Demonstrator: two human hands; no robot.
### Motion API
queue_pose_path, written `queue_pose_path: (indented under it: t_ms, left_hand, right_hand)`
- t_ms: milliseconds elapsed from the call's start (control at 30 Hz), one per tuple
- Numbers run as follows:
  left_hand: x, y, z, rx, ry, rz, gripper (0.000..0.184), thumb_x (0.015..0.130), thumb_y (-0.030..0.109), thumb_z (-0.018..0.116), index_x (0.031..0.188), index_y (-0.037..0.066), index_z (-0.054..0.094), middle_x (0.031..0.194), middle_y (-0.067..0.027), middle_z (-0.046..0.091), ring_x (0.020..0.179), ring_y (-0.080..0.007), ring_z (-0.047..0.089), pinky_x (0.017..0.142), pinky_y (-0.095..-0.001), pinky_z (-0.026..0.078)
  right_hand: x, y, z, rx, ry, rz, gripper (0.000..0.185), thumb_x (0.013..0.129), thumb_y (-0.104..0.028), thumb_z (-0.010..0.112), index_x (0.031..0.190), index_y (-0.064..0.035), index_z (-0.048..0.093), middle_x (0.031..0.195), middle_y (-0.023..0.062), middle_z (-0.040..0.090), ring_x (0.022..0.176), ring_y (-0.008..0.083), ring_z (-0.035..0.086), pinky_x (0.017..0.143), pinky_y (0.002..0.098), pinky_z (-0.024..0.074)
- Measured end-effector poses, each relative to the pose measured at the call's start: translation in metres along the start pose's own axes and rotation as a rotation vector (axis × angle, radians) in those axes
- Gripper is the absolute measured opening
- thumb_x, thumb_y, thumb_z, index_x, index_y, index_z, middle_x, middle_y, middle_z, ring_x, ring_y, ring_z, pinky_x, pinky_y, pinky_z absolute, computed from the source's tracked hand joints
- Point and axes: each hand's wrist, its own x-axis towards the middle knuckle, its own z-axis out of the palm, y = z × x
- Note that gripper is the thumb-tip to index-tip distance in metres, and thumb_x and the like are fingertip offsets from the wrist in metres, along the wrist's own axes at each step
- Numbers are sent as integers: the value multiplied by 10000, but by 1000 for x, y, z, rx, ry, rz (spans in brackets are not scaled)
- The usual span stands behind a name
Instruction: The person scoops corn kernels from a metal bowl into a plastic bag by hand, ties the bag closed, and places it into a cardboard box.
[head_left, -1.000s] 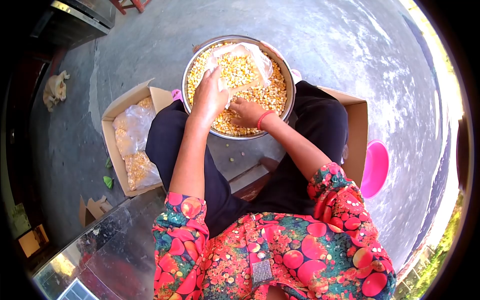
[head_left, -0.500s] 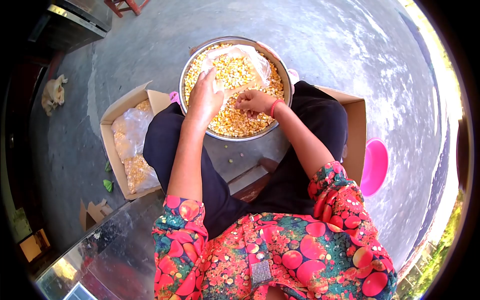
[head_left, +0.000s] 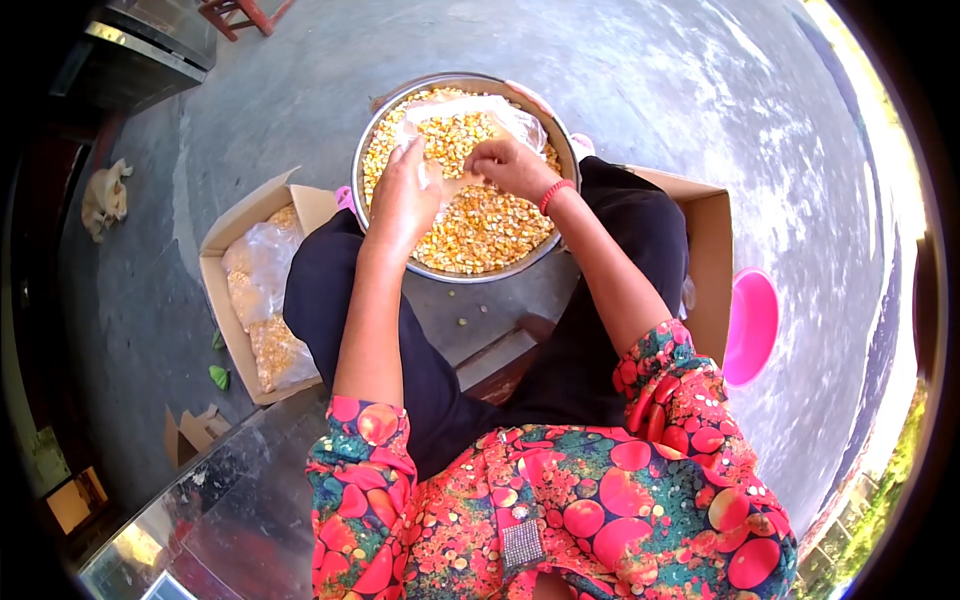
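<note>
A round metal basin (head_left: 458,273) full of yellow corn kernels (head_left: 485,235) stands between my knees. On top of the kernels lies a clear plastic bag (head_left: 522,120), its mouth towards me and corn inside it. My left hand (head_left: 402,200) grips the bag's near left edge between thumb and fingers. Over the bag's near right side is my right hand (head_left: 515,168), with a red bracelet at the wrist. Its fingers are curled together, and what they hold is hidden.
Bags of corn (head_left: 262,265) fill a cardboard box (head_left: 222,320) at my left. Another cardboard box (head_left: 708,270) stands by my right leg, beside a pink basin (head_left: 752,325). A cat (head_left: 105,198) lies on the floor at far left; a red stool (head_left: 240,15) is behind.
My right hand has moved up and away from me, from above the loose kernels to the bag's mouth. My left hand stays at the bag's edge. The cat's head has turned.
</note>
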Motion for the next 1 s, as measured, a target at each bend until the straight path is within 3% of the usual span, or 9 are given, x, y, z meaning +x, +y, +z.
queue_pose_path:
  t_ms: [33, 67, 133, 267, 400, 533, 633, 933, 1000]
  left_hand:
    - [2, -5, 3, 21, 35, 52, 554, 680, 2, 592, 1219, -25, 469, 1192, -224, 499, 1100, -343, 499, 927, -353, 402]
    - [2, -7, 5, 20, 33, 55, 554, 680, 2, 592, 1219, -25, 469, 1192, -224, 499, 1100, -343, 499, 927, -353, 402]
    - [3, -4, 5, 26, 15, 25, 552, 679, 5, 589, 1217, -29, 469, 1188, -230, 502, 1103, -345, 498, 932, -354, 398]
    - [1, -3, 4, 30, 10, 41, 557, 676, 10, 585, 1219, -36, 466, 1179, -240, 505, 1099, -349, 499, 935, -354, 395]
    - [0, -7, 2, 17, -2, 48, 556, 686, 19, 576, 1227, -32, 457, 1183, -258, 491, 1099, -368, 490, 939, -372, 393]
    - [0, -9, 4, 47, 19, 48, 574, 671, 18, 587, 1231, -14, 468, 1156, -244, 517, 978, -335, 557, 858, -348, 431]
    - [1, -4, 0, 0, -45, -10, 547, 703, 21, 567, 1233, -34, 445, 1193, -293, 465, 1100, -396, 478, 940, -396, 394]
    - [1, -2, 1, 16, -24, 20, 533, 731, 42, 563, 1243, -35, 437, 1216, -303, 448, 1146, -397, 446, 976, -391, 360]
    - [1, -4, 3, 17, -22, 30, 557, 705, 20, 565, 1246, -33, 440, 1202, -283, 473, 1144, -370, 461, 972, -373, 364]
  right_hand:
    - [-9, -11, 2, 84, -50, 87, 174, 779, -162, 543, 848, -74, 676, 705, 106, 648, 702, 238, 630, 683, 335, 491]
    - [-5, 9, 11, -186, -32, -147, 187, 776, -155, 519, 852, -77, 672, 737, 131, 647, 719, 266, 630, 689, 340, 491]
    - [-8, 19, 28, -564, -88, -125, 201, 776, -148, 493, 861, -81, 663, 779, 155, 642, 758, 297, 628, 718, 373, 489]
    - [-26, 23, 68, -592, -78, -36, 247, 768, -155, 498, 974, -61, 599, 966, 220, 602, 882, 353, 597, 783, 416, 476]
    - [-22, 25, 81, -632, -207, -15, 266, 760, -176, 518, 987, -67, 606, 915, 211, 618, 874, 350, 602, 786, 413, 475]
    - [-18, 35, 70, -461, -226, 31, 246, 772, -172, 536, 965, -43, 618, 805, 191, 643, 756, 320, 636, 696, 396, 517]
    - [-12, 37, 55, 210, -354, 373, 187, 866, -183, 517, 891, -14, 593, 668, 62, 595, 554, 139, 625, 488, 258, 539]
    - [-6, -6, 15, 413, -296, 235, 245, 888, -211, 525, 1023, -16, 584, 760, 52, 589, 628, 124, 609, 587, 254, 550]
    - [-3, -14, 19, 784, 54, 120, 302, 897, -205, 509, 1138, -23, 527, 856, 71, 590, 719, 138, 609, 634, 280, 552]
